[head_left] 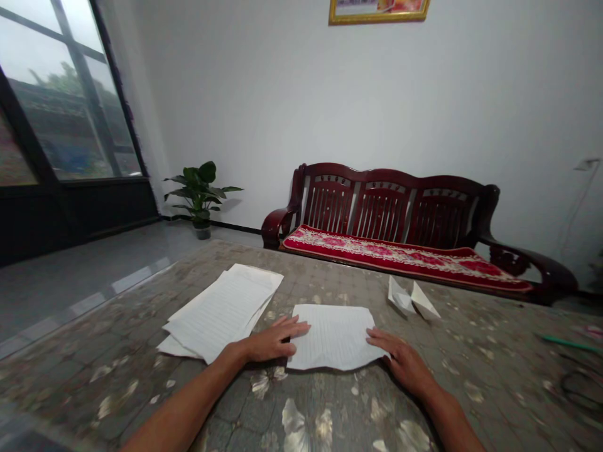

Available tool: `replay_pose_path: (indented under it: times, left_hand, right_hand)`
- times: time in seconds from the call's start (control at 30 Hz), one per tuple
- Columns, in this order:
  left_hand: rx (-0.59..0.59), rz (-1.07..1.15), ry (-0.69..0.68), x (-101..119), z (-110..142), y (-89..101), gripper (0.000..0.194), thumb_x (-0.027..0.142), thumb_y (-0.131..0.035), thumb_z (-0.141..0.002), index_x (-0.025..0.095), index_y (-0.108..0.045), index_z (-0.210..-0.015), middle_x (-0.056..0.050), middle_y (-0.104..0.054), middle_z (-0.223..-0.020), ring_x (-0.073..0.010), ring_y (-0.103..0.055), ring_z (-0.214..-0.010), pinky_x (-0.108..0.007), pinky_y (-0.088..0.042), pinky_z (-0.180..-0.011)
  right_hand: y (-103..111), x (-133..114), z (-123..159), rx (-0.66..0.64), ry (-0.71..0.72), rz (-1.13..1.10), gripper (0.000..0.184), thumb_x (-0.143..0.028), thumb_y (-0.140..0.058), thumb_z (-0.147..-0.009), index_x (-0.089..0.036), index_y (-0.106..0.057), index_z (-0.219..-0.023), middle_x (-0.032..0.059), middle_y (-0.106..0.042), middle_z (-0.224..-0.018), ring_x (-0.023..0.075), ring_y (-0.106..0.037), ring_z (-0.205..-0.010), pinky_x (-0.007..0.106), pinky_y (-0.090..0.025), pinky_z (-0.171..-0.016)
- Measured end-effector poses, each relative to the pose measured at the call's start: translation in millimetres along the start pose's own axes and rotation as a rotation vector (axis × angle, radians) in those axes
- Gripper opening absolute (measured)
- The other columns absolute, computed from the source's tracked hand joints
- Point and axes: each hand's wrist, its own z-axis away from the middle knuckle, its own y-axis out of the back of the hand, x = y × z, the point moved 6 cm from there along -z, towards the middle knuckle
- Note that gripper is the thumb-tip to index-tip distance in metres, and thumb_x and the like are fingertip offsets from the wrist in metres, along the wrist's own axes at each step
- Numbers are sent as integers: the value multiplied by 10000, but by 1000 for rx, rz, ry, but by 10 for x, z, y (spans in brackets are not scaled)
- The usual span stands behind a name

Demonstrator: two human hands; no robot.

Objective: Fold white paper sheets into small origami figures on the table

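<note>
My left hand [273, 339] and right hand [405, 364] rest apart on a lined sheet [334, 336]; one folded paper boat [412, 299] lies done at one o'clock, loose lined paper [221, 311] remains at eleven.

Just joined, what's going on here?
A person has both bare hands on a table. The left hand and right hand lie flat, fingers on opposite edges of a single sheet of lined paper. A loose stack of lined paper lies to its left, and a piece of folded white paper sits beyond it, all on the patterned table cover.
</note>
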Motion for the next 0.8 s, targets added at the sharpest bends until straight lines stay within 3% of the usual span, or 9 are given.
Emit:
replay_pose_path:
  times: [0.1, 0.17, 0.33, 0.47, 0.6, 0.7, 0.8]
  left_hand:
    - [-53, -11, -24, -42, 28, -13, 1015, 712, -671, -699, 312, -239, -1525, -56, -205, -1606, -340, -76, -1486, -555, 14, -1185]
    - [-28, -29, -31, -72, -1, -50, 1048, 655, -750, -650, 313, -270, -1516, -66, -215, -1603, -344, -109, -1482, -554, -9, -1188]
    - [271, -18, 84, -152, -140, -21, 400, 459, -521, -916, 305, -621, -1272, -28, -490, -1470, -251, -383, -1395, -429, -225, -1180]
    - [408, -1, 216, -109, -219, 98, 372, 397, -404, -956, 219, -688, -1117, -50, -673, -1236, -226, -582, -1160, -332, -410, -1026]
    - [423, -119, 418, -75, -281, 186, 353, 340, -386, -946, 173, -694, -906, -78, -710, -1030, -227, -615, -1005, -311, -440, -909]
    - [421, -192, 527, -76, -307, 191, 344, 324, -379, -949, 168, -676, -870, -85, -697, -1000, -227, -612, -976, -311, -429, -881]
    - [426, -220, 574, -96, -305, 166, 347, 326, -380, -953, 166, -671, -850, -90, -688, -1016, -231, -609, -976, -314, -421, -866]
  right_hand:
    - [5, -19, -16, -16, -1, -24, 378, -417, -448, -948, -290, -660, -1234, 76, -603, -1335, 249, -534, -1270, 494, -411, -1073]
    - [15, -36, -28, -16, -10, -43, 381, -428, -443, -948, -288, -667, -1223, 79, -612, -1323, 251, -539, -1264, 497, -407, -1074]
    - [64, -81, -61, -2, -102, -106, 414, -505, -416, -958, -282, -704, -1154, 74, -644, -1283, 253, -557, -1235, 481, -386, -1082]
    - [120, -88, -101, 44, -192, -143, 532, -595, -352, -950, -226, -734, -977, 87, -714, -1106, 269, -618, -1086, 442, -443, -999]
    - [161, 11, -114, 154, -347, -127, 601, -665, -302, -920, -212, -614, -679, 60, -664, -739, 241, -612, -772, 359, -501, -767]
    - [173, 69, -110, 222, -428, -134, 549, -652, -316, -911, -225, -560, -667, 48, -630, -709, 232, -587, -743, 331, -481, -727]
    - [150, 60, -131, 192, -412, -183, 459, -600, -364, -910, -226, -590, -770, 43, -655, -800, 226, -589, -812, 308, -471, -752]
